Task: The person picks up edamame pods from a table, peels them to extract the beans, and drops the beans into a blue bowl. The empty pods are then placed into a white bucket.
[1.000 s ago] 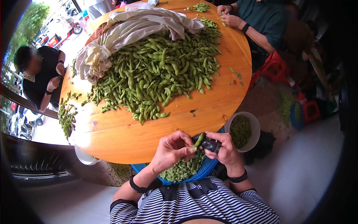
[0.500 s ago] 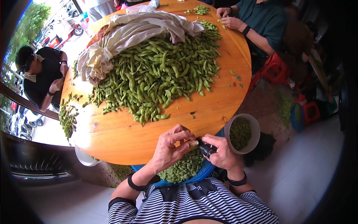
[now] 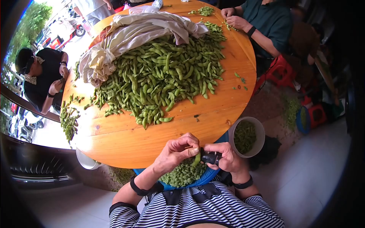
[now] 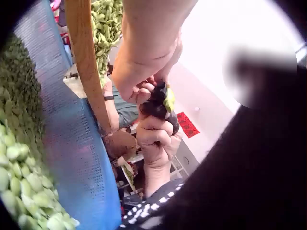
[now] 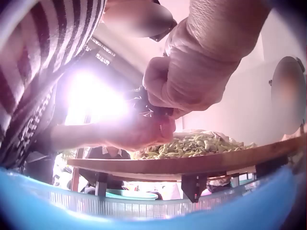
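Between finger and thumb, the left hand (image 3: 178, 152) pinches a green pod (image 3: 196, 159), which hangs downward. The right hand (image 3: 230, 157) grips a black tool (image 3: 211, 157) close beside the pod. Both hands are over a blue basket (image 3: 209, 174) of shelled green beans (image 3: 182, 174). In the left wrist view the pod (image 4: 169, 99) lies against the black tool (image 4: 153, 109), with the right hand (image 4: 156, 139) around it. From the right wrist view, the right hand (image 5: 187, 86) and left hand (image 5: 134, 136) meet, the pod hidden.
A large heap of pods (image 3: 159, 72) under a pale cloth (image 3: 137, 30) covers much of the round wooden table (image 3: 125, 148). A white bucket (image 3: 260, 138) of pods or husks stands at the right. Other people sit around the table; red stools (image 3: 281, 70) are behind.
Since half a second ago, a pod has come into view hanging from the left fingers. Both hands have shifted slightly, and the black tool now lies more level in the right hand.
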Tool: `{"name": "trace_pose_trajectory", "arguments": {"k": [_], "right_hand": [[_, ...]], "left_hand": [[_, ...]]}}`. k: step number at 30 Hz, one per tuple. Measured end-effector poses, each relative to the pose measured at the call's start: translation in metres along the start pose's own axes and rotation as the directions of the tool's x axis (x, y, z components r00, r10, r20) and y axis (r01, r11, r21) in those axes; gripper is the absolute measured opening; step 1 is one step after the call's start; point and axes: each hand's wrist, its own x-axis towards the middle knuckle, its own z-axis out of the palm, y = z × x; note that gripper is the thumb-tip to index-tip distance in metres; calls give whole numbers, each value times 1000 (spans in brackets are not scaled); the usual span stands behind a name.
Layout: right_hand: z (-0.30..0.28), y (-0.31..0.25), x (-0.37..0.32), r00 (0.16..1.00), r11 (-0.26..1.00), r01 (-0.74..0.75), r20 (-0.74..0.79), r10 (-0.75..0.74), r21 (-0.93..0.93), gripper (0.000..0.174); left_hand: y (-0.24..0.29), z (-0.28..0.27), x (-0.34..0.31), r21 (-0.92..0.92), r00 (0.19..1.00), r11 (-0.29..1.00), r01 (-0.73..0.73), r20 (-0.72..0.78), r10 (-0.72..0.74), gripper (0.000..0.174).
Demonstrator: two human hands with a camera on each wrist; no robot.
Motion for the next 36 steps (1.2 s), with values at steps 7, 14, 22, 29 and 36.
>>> {"name": "trace_pose_trajectory", "arguments": {"k": [7,14,22,29,36], "right_hand": [[4,3,6,965,901,111,-171,-199,-420,34],[1,9,6,936,766,134,-174,-307,-629,41],[26,19,12,814,621,95,-299,-498,-778,42],[45,34,19,720,470,42,-299,-626,-882,47],[47,35,21,696,455,69,-284,-660,-888,49]], "left_hand": [[12,13,0,689,978,725,-26,-133,161,26],[8,0,4,809,920,488,-328,156,360,19],[-12,20,5,127,960,983,133,-264,-95,26],[-27,32,10,-124,924,989,82,-364,-122,25],[-40,36,16,-6,901,993,-121,-421,107,26]]}}
